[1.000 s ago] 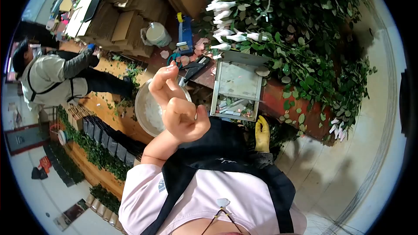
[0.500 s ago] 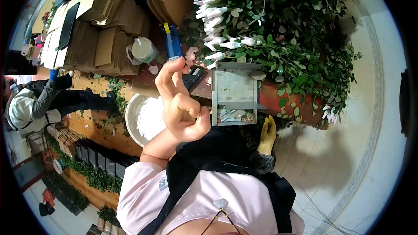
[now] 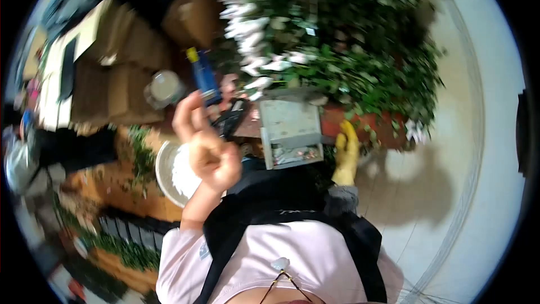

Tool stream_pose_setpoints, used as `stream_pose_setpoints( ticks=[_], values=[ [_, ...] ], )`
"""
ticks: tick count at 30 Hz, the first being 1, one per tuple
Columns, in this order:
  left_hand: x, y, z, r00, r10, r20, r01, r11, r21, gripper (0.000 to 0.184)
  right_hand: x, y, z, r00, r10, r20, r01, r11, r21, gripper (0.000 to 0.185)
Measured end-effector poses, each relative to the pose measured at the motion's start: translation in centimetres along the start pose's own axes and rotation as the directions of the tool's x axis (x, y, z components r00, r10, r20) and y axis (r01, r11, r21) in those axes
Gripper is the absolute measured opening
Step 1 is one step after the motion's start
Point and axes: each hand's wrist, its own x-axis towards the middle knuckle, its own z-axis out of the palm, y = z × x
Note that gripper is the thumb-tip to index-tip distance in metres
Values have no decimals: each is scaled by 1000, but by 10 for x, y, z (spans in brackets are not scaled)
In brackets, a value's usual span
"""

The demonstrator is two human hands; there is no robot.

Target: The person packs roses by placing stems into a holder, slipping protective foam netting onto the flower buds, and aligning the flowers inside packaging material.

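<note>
"What do you see of the left hand (image 3: pixel 212 155)?"

"In my head camera it is bare and raised, in front of the white tub (image 3: pixel 162 175) in my view. Two fingers (image 3: pixel 184 119) point up, a little bent, and the others curl toward the palm. It is blurred, so I cannot tell whether they grasp something, or whether the hand touches the tub."

"And the right hand (image 3: pixel 346 157)?"

"It wears a yellow glove (image 3: pixel 344 175). Its fingers are released and loosely stretched, just beside the near right corner of the tray (image 3: pixel 289 121)."

"Where is the tray exactly?"

"I see it at the near edge of the red bench (image 3: pixel 333 116), between the two hands. Its near compartment holds pale scraps (image 3: pixel 295 153). Beyond it are many leafy stems (image 3: pixel 365 70), with white heads (image 3: pixel 250 34) toward the left. A black tool (image 3: pixel 232 118) and a blue tool (image 3: pixel 205 81) lie to the left of the tray."

"Can you read any writing?"

"On the dark apron (image 3: pixel 275 188) there is small white lettering (image 3: pixel 296 211), and on the left sleeve of the pink shirt (image 3: pixel 298 242) a greyish print (image 3: pixel 203 250). Both are too blurred for me to read."
</note>
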Motion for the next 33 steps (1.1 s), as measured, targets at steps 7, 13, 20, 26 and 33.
stream_pose_setpoints(
  ticks=[7, 13, 20, 26, 33],
  values=[
    [-29, -16, 23, 978, -209, -20, 210, 969, 127, 39, 24, -45, 9, 967, -221, 124, 202, 968, 150, 41],
    [-50, -28, 66, 970, -221, 97, 204, 966, 159, 32, 29, -38, 24, 805, -358, 473, 418, 908, -25, 45],
    [-43, -19, 119, 990, -65, 122, 23, 948, 318, 29, 34, -19, 28, 732, -428, 530, 485, 874, 35, 45],
    [-44, -8, 147, 993, -71, 92, 20, 886, 463, 18, 48, -12, 33, 639, -544, 544, 524, 826, 209, 46],
    [-58, -8, 146, 985, -146, 95, 74, 847, 527, 16, 61, -23, 21, 538, -260, 802, 304, 947, 104, 50]
  ],
)
